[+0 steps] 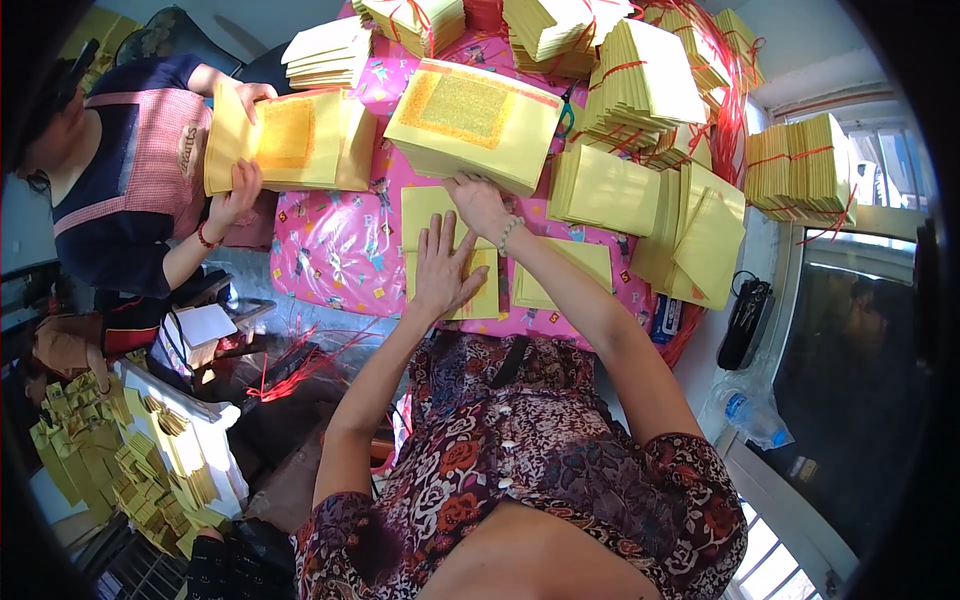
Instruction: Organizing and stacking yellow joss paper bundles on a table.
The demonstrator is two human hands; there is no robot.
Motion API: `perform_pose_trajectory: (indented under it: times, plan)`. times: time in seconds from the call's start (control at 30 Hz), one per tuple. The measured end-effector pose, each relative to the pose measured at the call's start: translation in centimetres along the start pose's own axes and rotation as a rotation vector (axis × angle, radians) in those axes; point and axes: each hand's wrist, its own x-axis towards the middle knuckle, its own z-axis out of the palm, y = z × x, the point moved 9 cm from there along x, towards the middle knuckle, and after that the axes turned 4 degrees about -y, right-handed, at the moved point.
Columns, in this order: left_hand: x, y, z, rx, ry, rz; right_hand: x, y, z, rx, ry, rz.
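Left hand [445, 272] lies open, fingers spread, on a yellow paper sheet [488, 296] on the pink patterned tablecloth [335, 255]. Right hand [477, 207] is positioned at the near edge of a thick yellow paper stack [475, 112]; whether it grips anything cannot be determined.

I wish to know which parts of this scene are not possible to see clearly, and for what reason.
All in the head view:
Middle of the yellow paper: covered by the left hand.
Right hand: its curled fingers hide whether its grip closes on paper.
Tied yellow paper stack at the top: far end cut off by the upper edge.
Plastic bottle: label print too small.
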Motion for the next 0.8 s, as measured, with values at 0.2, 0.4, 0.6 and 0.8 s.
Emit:
perform_pose_trajectory:
  times: [0.2,0.4,0.6,0.8]
  plan:
    - [0.1,-0.3,0.3,-0.014,-0.001,-0.012,0.0,0.0,0.1,0.011,0.012,-0.005]
    - [0.1,-0.4,0.7,-0.005,-0.06,-0.025,-1.3,-1.1,-1.7,-0.038,0.182,-0.069]
    - [-0.1,-0.4,0.6,-0.021,-0.019,-0.014,-6.7,-1.2,-0.2,0.056,-0.202,0.126]
    - [-0.1,-0.2,0.4,-0.031,-0.008,-0.026,-7.6,0.8,2.8,0.304,-0.233,0.124]
